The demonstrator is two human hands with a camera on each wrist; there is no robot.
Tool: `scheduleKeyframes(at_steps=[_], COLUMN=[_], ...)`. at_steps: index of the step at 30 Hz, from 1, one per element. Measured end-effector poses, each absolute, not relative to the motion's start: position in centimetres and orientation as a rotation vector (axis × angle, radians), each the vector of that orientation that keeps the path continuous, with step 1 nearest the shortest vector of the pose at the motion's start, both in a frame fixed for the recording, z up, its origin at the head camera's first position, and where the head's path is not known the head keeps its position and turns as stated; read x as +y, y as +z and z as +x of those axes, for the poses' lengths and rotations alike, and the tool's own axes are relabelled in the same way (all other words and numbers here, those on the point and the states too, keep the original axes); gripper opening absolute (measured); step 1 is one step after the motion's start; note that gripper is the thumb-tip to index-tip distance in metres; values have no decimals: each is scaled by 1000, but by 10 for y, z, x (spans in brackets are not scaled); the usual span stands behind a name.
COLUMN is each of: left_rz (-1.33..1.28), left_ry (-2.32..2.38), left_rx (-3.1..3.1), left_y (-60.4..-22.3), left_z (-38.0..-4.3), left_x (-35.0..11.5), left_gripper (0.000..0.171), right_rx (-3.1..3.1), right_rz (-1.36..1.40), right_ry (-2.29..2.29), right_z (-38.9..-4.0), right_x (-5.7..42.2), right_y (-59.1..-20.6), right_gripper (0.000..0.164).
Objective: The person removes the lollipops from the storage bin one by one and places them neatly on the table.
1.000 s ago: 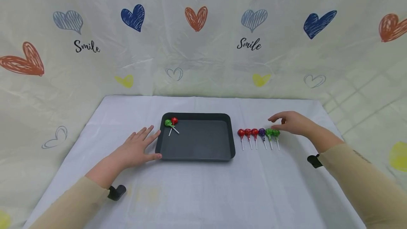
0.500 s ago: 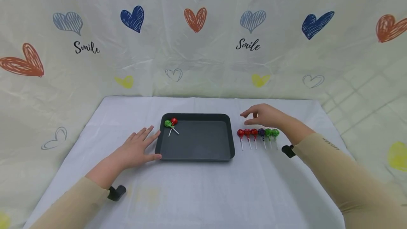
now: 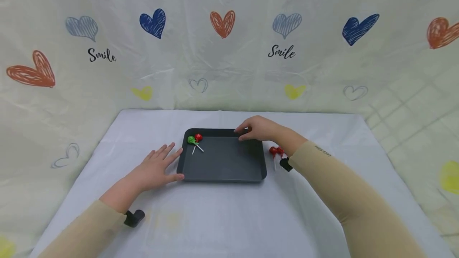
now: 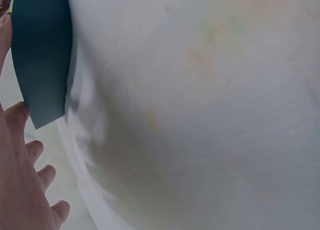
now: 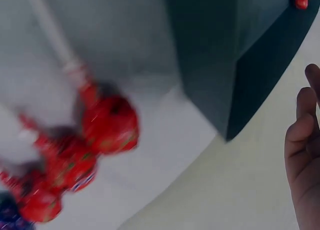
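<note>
A dark grey tray [image 3: 222, 162] lies mid-table. In its far left corner a green lollipop [image 3: 191, 140] and a red lollipop [image 3: 199, 137] rest with crossed sticks. My left hand [image 3: 152, 170] spreads its straight fingers at the tray's left side, thumb touching the near left rim. Above the tray's far right corner hovers my right hand [image 3: 259, 129], fingers loosely bent, with nothing seen between them. Right of the tray lie red lollipops [image 5: 111, 124] in a row, beside a purple lollipop [image 5: 10, 215] in the right wrist view. My right forearm hides most of that row in the head view.
A white cloth [image 3: 215, 218] covers the table. Behind it hangs a pale sheet [image 3: 244, 90] printed with hearts and "Smile". A black wrist camera [image 3: 285, 165] on the right arm is near the red lollipops.
My right hand has moved left from above the green end of the lollipop row to the tray's far right corner. My left hand has stayed at the tray's left side.
</note>
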State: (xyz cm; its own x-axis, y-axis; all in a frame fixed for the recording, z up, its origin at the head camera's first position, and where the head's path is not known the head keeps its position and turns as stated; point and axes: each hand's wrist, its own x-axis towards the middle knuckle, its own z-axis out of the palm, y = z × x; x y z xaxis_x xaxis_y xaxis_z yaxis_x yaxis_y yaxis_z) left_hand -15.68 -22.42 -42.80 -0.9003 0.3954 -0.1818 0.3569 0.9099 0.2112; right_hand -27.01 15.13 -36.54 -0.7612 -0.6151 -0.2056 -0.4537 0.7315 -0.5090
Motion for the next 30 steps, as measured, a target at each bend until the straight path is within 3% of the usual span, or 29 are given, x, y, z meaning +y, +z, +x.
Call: scheduleKeyframes(at_steps=[15, 30], left_rz=[555, 558], left_ry=[259, 239], left_rx=[2832, 2847], left_y=[-428, -428], left_z=[-158, -159], left_x=[-222, -226], left_gripper=[99, 99], right_rx=[2514, 2575], right_rz=[-1012, -949], right_ry=[-347, -243], right_z=[-279, -276], right_x=[48, 5], right_y=[-385, -408], right_gripper=[36, 29])
